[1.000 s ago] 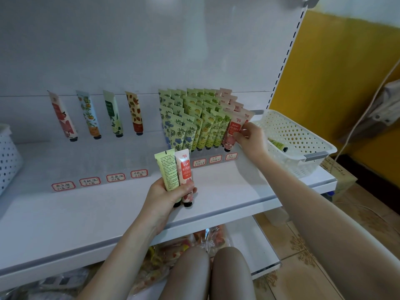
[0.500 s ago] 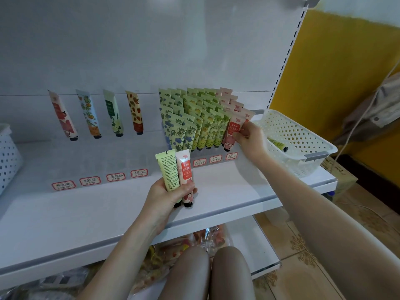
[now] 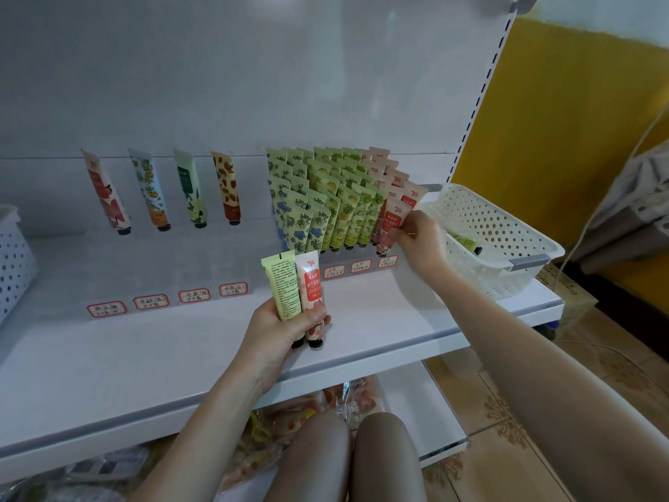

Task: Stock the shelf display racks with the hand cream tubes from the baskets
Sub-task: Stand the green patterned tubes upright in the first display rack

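Lying in the basket (image 3: 506, 226): one tube (image 3: 464, 242).

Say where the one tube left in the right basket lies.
In the head view, the green tube lies inside the white basket at the right end of the shelf, just right of the right hand.

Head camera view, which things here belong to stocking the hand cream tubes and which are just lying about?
Job in hand:
left hand gripping a green tube and a pink tube
right hand pinching the front pink rack tube
right basket with one loose tube inside

Lying about:
packets on the lower shelf
cardboard box on the floor
white cable
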Motion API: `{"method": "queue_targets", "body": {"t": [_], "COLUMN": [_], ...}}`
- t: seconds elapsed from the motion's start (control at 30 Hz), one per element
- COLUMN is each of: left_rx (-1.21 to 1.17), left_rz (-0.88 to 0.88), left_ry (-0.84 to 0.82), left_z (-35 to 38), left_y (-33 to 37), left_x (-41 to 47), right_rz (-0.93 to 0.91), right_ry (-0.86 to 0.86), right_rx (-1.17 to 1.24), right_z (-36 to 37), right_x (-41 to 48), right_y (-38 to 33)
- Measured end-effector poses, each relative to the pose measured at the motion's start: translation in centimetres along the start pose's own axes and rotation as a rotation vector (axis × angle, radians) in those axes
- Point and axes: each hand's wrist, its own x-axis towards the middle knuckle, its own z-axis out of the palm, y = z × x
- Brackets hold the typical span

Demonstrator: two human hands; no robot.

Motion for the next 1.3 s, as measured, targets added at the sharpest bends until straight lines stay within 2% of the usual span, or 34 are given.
{"method": "queue_targets", "body": {"t": [0.57, 1.3], "left_rx": [0.005, 0.000], "left_rz": [0.012, 0.025], "left_ry": [-0.017, -0.033], "left_z": [0.3, 0.3], "left_y": [0.1, 0.3], "left_x": [-0.1, -0.1], "right_rz": [0.059, 0.082], "right_ry": [-0.097, -0.087], "right_rx": [-0.022, -0.014], "right_z": [-0.4, -0.7], "right_x": [0.1, -1.1], "right_y": [-1.0, -1.6]}}
